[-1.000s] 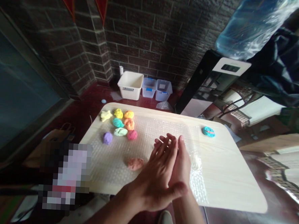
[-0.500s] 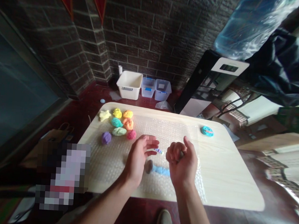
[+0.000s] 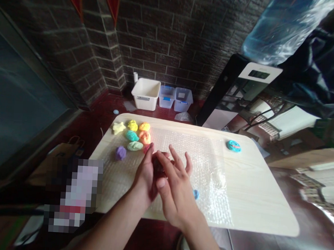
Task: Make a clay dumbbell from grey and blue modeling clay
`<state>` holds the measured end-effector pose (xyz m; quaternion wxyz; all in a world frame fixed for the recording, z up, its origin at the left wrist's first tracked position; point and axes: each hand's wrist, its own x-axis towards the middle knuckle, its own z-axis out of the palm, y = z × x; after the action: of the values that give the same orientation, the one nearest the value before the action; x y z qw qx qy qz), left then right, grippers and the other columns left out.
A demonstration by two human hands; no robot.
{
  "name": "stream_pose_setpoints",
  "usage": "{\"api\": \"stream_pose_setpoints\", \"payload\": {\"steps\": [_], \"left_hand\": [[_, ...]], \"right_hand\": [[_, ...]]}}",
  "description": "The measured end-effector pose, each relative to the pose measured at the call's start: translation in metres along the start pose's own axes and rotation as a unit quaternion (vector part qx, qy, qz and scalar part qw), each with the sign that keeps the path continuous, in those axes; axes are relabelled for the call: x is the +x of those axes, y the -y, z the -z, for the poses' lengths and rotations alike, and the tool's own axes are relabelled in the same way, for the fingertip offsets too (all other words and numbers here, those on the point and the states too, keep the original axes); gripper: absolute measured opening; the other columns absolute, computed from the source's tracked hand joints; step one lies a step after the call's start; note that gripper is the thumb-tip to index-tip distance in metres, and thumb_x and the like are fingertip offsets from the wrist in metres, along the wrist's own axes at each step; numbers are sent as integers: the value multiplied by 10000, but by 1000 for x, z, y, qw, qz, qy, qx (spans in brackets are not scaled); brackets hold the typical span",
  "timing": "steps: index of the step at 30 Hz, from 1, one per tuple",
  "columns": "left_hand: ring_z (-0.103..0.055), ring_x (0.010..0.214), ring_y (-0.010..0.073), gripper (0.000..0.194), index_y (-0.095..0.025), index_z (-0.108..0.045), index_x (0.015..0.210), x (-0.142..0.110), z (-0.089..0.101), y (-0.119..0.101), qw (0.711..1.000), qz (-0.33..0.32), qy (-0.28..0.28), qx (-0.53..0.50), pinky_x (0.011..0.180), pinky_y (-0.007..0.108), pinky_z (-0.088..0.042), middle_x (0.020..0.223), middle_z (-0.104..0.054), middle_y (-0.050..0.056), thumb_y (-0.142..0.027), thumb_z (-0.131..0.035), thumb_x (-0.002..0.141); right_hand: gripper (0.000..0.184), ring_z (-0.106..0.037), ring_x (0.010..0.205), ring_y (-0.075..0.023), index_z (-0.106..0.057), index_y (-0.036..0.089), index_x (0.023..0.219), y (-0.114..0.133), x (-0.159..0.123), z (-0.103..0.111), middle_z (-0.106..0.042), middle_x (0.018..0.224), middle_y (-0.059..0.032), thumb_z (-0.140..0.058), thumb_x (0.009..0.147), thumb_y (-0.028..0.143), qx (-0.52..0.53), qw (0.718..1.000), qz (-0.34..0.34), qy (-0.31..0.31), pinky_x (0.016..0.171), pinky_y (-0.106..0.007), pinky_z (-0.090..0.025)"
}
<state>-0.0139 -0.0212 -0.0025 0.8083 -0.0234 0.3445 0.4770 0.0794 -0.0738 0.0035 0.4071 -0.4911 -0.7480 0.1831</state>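
My left hand (image 3: 145,178) is cupped with its thumb raised, cradling a small dark lump (image 3: 159,166) that looks like modelling clay. My right hand (image 3: 176,187) lies over it, fingers stretched and spread, its index finger and thumb touching the lump. The left fingers are mostly hidden behind the right hand. Just right of my right hand, the end of a light blue clay piece (image 3: 196,194) shows on the bubble wrap (image 3: 183,141); the rest of it is covered.
At the table's left lie several coloured clay lumps, among them a purple one (image 3: 120,153), a teal one (image 3: 132,135) and an orange one (image 3: 145,137). A round blue clay piece (image 3: 234,146) sits at the right. Beyond the table stand a white bin (image 3: 146,101) and a water dispenser (image 3: 222,102).
My hands, apart before, have come together over the left part of the bubble wrap. The right hand has moved left and uncurled from a fist. The small striped piece is now hidden.
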Motion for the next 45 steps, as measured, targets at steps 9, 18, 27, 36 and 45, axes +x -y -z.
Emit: {"api": "stream_pose_setpoints", "payload": {"steps": [9,18,27,36,45], "left_hand": [[-185,330,49,625,-203,-341,543,-16,-11,-5,998,-24,28,48,318,161,-152,437,-298,-87,-452,-627,1040],[-652,514,88,154,-137,-707,1118,-15,-13,-15,999,-1,45,15,388,134,-475,825,-738,46,-153,-564,1063],[-781,836,223,543,-136,-762,1030,-21,-7,2,988,74,136,25,762,315,-646,928,-780,129,-573,-448,1097],[-734,1062,304,620,-154,-725,971,-27,-8,9,980,101,151,77,913,390,-591,1040,-760,169,-715,-464,1015],[-708,772,216,439,-126,-743,941,-23,-11,6,995,32,64,68,709,314,-570,910,-740,133,-459,-477,1046]], "right_hand": [[360,-721,959,-255,-765,259,1177,-24,0,10,-785,1165,-79,-466,1097,443,293,910,-141,-256,858,-434,-549],[344,-707,1003,-272,-739,240,1167,-26,1,6,-764,1212,-99,-512,1080,484,223,934,-146,-238,859,-444,-558],[367,-647,1295,-368,-686,213,1345,-8,-1,15,-742,1334,-144,-578,995,242,-56,983,78,-155,1124,-633,-474],[293,-671,590,-170,-716,228,713,-26,-6,13,-722,674,-18,-708,1006,240,-4,967,-22,-253,550,-305,-513],[498,-573,681,-202,-647,213,761,-24,-4,19,-600,729,-35,-443,1109,505,90,968,-111,-208,621,-346,-421]]}}
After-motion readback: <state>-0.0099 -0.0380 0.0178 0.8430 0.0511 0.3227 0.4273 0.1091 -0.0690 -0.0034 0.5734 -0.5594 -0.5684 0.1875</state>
